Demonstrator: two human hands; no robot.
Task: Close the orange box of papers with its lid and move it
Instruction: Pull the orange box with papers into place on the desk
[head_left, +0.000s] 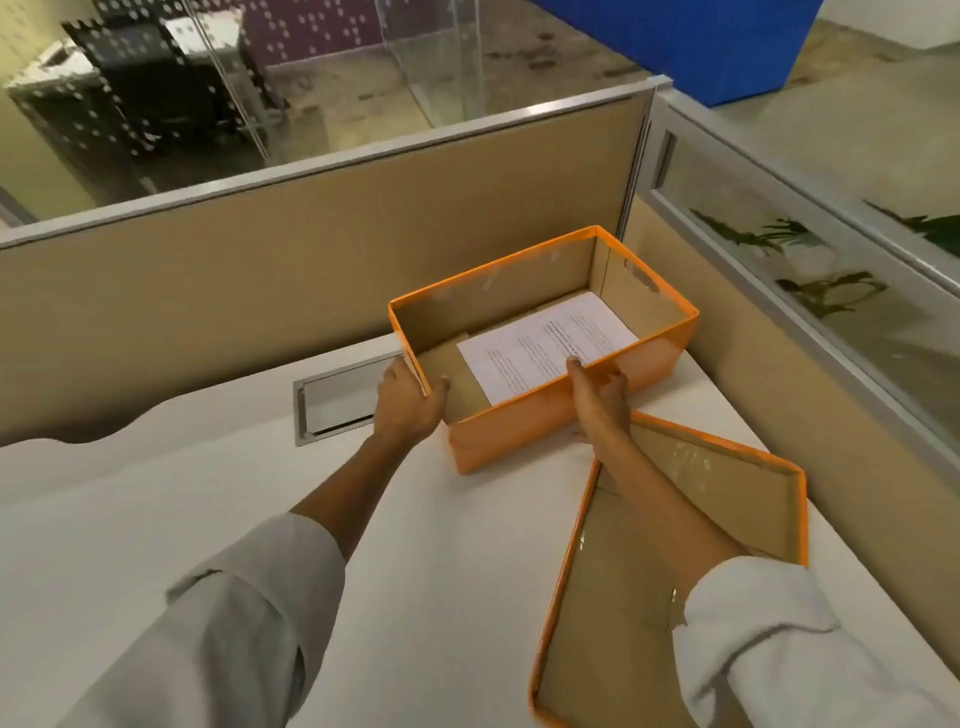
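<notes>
An open orange box (524, 434) stands on the white desk near the far right corner, its brown inside showing. White printed papers (545, 345) lie flat on its bottom. My left hand (408, 400) grips the box's near left corner, thumb inside the rim. My right hand (597, 392) holds the near long wall, thumb over the rim by the papers. The orange lid (623, 597) lies upside down on the desk in front of the box, to the right, partly under my right forearm.
A metal cable hatch (332, 400) is set into the white desk (260, 478) left of the box. Tan partition walls (311, 244) close off the desk at the back and on the right, with a glass panel (810, 260) along the right one.
</notes>
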